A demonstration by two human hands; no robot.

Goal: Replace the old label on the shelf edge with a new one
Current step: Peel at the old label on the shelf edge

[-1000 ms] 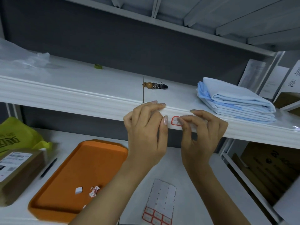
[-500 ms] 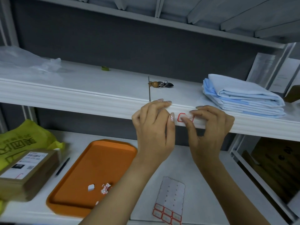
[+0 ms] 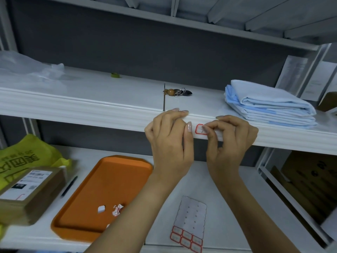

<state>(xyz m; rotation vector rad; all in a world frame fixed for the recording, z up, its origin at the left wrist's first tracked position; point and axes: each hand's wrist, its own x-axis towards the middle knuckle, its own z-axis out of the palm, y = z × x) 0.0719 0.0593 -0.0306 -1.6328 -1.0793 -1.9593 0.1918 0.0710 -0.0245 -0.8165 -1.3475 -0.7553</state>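
A small white label with a red border (image 3: 199, 129) sticks on the front of the white shelf edge (image 3: 91, 112). My left hand (image 3: 169, 139) holds the edge just left of it, fingers hooked over the top lip and thumb laid on the front beside the label. My right hand (image 3: 231, 141) is curled at the label's right end, its thumb and forefinger tips pinching there and hiding that part. On the lower shelf lies a label sheet (image 3: 189, 221) with several red-bordered labels left at its bottom.
An orange tray (image 3: 91, 189) on the lower shelf holds crumpled label scraps (image 3: 117, 209). Left of it lie a pen (image 3: 69, 186), a cardboard parcel (image 3: 27, 194) and a yellow bag (image 3: 21, 157). Folded blue cloth (image 3: 269, 105) and a key bunch (image 3: 177, 92) sit on the upper shelf.
Both hands stay at the label on the shelf edge. My right fingertips have shifted slightly along its right end. The view has drifted a little.
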